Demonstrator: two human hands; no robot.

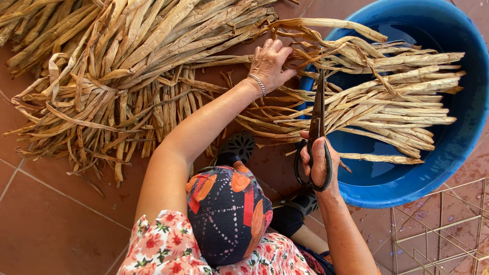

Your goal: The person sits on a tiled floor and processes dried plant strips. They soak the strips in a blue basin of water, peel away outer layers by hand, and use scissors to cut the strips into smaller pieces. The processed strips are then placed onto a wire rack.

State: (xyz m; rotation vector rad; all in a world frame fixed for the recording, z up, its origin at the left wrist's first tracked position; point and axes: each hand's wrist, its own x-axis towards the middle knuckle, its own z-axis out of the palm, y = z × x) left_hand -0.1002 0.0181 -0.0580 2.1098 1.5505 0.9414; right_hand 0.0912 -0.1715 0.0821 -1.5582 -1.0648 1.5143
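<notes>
Left hand: our left hand (269,63), a bracelet (257,84) on its wrist, grips a bundle of dried leaf strips (387,97) near its bound end.
Right hand: our right hand (318,163) holds black scissors (315,137) by the handles, blades pointing up towards the bundle beside the left hand.
Bundle: it lies across the blue tub (458,147), tips reaching the far side.
Tub: we see water inside, under the strips.
Pile: a larger heap of dried strips (117,66) lies on the reddish tiled floor (56,224), to the left.
Lower right: a brass-coloured wire frame (440,229) stands on wet tiles.
Foreground: patterned headscarf (226,211), floral top (163,249).
</notes>
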